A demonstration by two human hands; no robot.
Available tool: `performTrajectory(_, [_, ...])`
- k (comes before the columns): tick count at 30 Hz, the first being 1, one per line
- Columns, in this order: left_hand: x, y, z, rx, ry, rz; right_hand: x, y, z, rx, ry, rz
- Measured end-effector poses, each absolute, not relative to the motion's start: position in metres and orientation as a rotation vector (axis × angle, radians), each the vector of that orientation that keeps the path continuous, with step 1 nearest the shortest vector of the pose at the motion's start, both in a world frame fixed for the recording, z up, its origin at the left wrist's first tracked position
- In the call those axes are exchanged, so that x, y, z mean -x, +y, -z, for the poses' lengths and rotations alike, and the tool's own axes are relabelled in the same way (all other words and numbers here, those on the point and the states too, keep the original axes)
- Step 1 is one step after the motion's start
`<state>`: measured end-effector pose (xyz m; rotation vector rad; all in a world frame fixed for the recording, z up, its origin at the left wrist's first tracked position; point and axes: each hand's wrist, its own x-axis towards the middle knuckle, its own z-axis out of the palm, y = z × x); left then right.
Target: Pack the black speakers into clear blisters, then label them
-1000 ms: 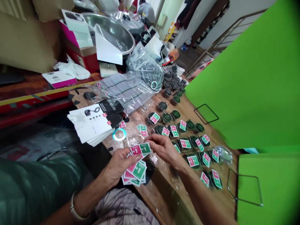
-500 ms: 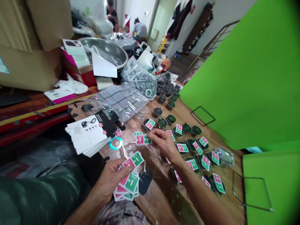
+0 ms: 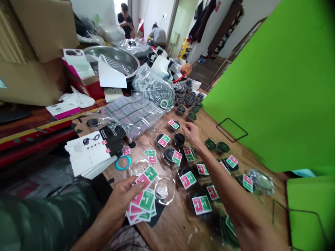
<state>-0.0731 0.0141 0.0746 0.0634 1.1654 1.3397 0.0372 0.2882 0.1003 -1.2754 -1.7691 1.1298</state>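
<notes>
The hands are well apart. The left hand [image 3: 123,198] grips a fanned stack of thin pink-and-green printed cards [image 3: 142,205] at lower centre (light, stiff, a bit slippery, best taken by the edges), while the right hand [image 3: 192,134] hangs open beside round dark containers [image 3: 179,138] mid-frame on the wooden counter [image 3: 172,232].

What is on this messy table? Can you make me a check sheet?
Surface: wooden table, crowded.
Job's things: pink-and-green cards in a pile under the left hand; more cards lie on round dark pots.
Clutter: white printed packaging, clear plastic bag, steel bowl.
Hands: left hand holds the cards; right hand open above the pots.
Cables: none for sure; a coil in a bag is hard to tell.
Surroundings: green screen, cardboard box, seated person, another person.
</notes>
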Motion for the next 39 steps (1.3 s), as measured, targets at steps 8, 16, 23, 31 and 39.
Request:
performTrajectory(8, [0.052, 0.018, -0.071, -0.206, 1.13, -1.281, -0.073, 0.154, -0.12, 0.873, -2.439, -1.556])
performTrajectory(16, [0.056, 0.019, -0.077, -0.003, 1.138, -1.351, -0.071, 0.267, -0.081, 1.411, -2.171, -0.856])
performTrajectory(23, [0.063, 0.015, -0.081, -0.093, 1.037, -1.397, -0.076, 0.286, -0.072, 1.442, -2.219, -0.571])
performTrajectory(31, [0.046, 0.011, -0.074, -0.2, 1.016, -1.363, -0.092, 0.145, -0.123, 0.758, -2.487, -1.064])
performTrajectory(39, [0.038, 0.005, -0.072, -0.338, 1.124, -1.198, -0.095, 0.132, -0.105, 0.996, -2.05, -1.457])
